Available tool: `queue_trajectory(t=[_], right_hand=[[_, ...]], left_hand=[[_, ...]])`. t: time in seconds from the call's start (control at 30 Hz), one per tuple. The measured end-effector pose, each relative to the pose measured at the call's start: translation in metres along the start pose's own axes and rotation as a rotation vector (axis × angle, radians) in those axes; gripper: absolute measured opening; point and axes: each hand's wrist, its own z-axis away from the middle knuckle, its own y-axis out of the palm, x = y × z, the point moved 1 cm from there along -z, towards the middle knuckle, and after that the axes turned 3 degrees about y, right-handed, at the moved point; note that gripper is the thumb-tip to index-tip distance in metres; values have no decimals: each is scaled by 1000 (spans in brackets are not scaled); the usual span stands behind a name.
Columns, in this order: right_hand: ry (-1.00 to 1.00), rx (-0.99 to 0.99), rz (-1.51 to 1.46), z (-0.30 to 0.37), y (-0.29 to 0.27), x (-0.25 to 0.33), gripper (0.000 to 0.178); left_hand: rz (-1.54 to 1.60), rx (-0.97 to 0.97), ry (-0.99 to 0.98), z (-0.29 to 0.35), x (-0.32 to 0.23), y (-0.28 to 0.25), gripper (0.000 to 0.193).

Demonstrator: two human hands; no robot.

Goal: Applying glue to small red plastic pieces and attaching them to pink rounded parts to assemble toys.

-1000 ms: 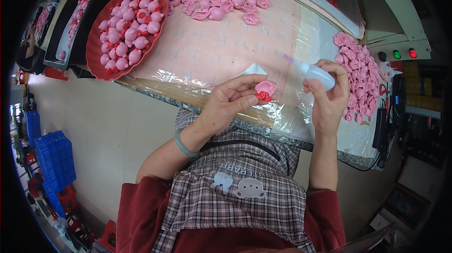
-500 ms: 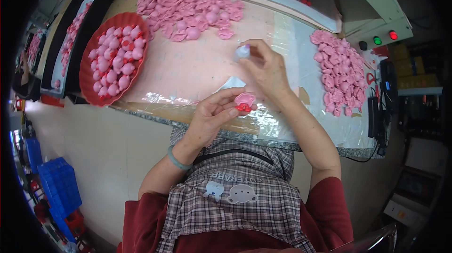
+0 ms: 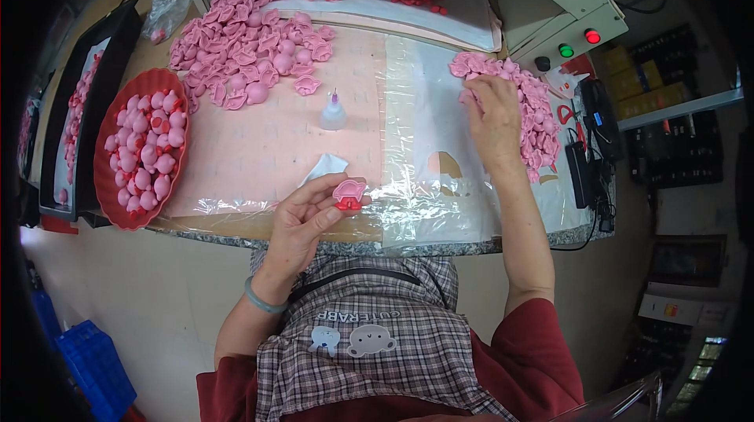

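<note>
My left hand [image 3: 302, 214] is closed on a small molded plastic piece [image 3: 348, 194], a pink hollow shell with a red base, pinched between thumb and fingers above the table's near edge. Out to the right, my right hand [image 3: 496, 119] reaches the right-hand pile of pink plastic pieces [image 3: 538, 127]. Its fingers are bent and closed on a pink piece [image 3: 468, 97] at the pile's left side, mostly covered by the fingertips. A small translucent squeeze bottle [image 3: 334, 115] with a thin purple-based tip stands upright on the table, touched by neither hand.
A larger heap of pink pieces [image 3: 243, 45] lies far left. Left of it is a red fluted bowl [image 3: 106, 159] of pink and red figures, beside a black tray [image 3: 59, 178]. A white cloth [image 3: 326, 166] lies near my left hand. A machine with lit buttons [image 3: 565, 50] stands behind.
My right hand has set the squeeze bottle down upright and moved right to the pile. My left hand still holds the pink and red piece. The whole view has shifted.
</note>
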Motion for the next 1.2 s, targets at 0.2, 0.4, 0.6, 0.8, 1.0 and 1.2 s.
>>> queue_trajectory(t=[0.2, 0.4, 0.6, 0.8, 1.0, 1.2], right_hand=[[120, 70, 150, 3, -26, -33, 17], [156, 156, 198, 12, -15, -28, 14], [297, 243, -167, 10, -12, -27, 13], [555, 771, -853, 21, 7, -3, 16], [227, 614, -352, 10, 8, 28, 16], [273, 531, -330, 11, -2, 30, 14]], left_hand=[[13, -3, 0, 1, 0, 0, 49], [3, -1, -5, 0, -1, 1, 48], [0, -7, 1, 2, -1, 1, 46], [-1, 28, -5, -1, 0, 0, 45], [-19, 15, -22, 1, -1, -2, 44], [-30, 22, 6, 0, -1, 0, 44]])
